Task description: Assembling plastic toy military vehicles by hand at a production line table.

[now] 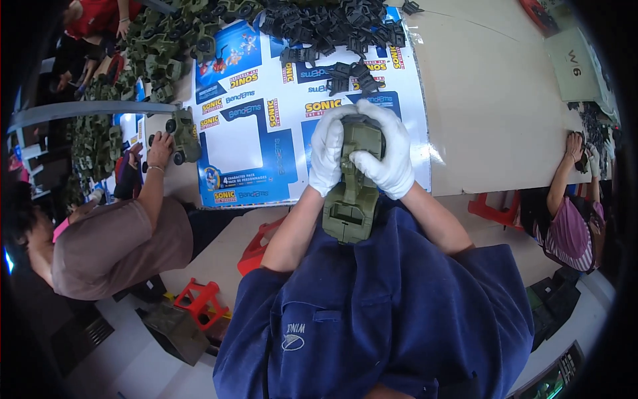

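Note:
Both my hands wear white gloves and are closed around an olive-green toy military vehicle (350, 207), close in front of my chest. My left hand (326, 151) wraps its left side, and my right hand (387, 154) grips its right side, the thumb lying across the top. The fingers of both hands meet over the far end, where a dark part (362, 120) shows between them; the gloves hide most of it. A box-like opening is visible in the vehicle's near end. Just beyond my fingers lie a few black plastic parts (352, 78).
Printed blue-and-white card sheets (229, 149) cover my part of the table (478, 93). Black parts (325, 26) are heaped at its far edge. Green toy vehicles (153, 60) pile up at left. Co-workers sit on both sides; one's hand (159, 149) touches a green vehicle (184, 136). Red stools (199, 302) stand below.

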`<state>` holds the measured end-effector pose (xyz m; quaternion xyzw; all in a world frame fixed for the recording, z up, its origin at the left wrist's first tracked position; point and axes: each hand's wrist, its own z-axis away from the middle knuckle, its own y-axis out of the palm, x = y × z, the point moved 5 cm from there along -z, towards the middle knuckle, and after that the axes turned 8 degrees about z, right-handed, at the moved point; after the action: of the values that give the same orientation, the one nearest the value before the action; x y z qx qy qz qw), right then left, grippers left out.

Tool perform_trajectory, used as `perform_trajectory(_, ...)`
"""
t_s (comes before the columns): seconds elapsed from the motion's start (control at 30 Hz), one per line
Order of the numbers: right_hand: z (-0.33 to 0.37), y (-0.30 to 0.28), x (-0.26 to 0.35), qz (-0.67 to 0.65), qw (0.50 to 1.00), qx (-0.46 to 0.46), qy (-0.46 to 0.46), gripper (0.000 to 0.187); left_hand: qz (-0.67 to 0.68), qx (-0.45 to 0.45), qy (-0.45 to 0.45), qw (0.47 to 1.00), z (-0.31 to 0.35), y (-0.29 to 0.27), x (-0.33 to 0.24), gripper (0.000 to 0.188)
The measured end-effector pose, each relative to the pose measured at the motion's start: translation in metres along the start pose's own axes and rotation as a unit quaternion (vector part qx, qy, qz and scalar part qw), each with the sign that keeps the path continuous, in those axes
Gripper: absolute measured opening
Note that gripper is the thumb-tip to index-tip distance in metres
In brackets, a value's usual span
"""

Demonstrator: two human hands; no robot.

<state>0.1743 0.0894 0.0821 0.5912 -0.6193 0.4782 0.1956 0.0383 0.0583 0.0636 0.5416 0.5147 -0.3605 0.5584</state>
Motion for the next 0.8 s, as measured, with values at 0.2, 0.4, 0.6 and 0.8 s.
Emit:
perform_trajectory(0.2,0.018,0.003,0.011,0.029,1.000,0.011,0.005,0.069,0.009,0.001,-0.034,0.999,0.022,-0.005,0.010,0.054)
perform_trajectory(0.4,0.005,0.000,0.031,0.069,0.996,0.045,0.025,0.076,0.144,-0.008,-0.107,0.984,0.027,-0.003,0.002,0.073)
perform_trajectory(0.6,0.006,0.003,0.042,0.076,0.996,0.019,-0.051,0.074,0.091,0.006,-0.073,0.993,0.033,-0.015,0.003,0.070)
perform_trajectory(0.8,0.016,0.005,0.043,0.062,0.996,0.034,-0.055,0.073,0.013,0.003,0.007,1.000,0.043,-0.019,-0.009,0.058)
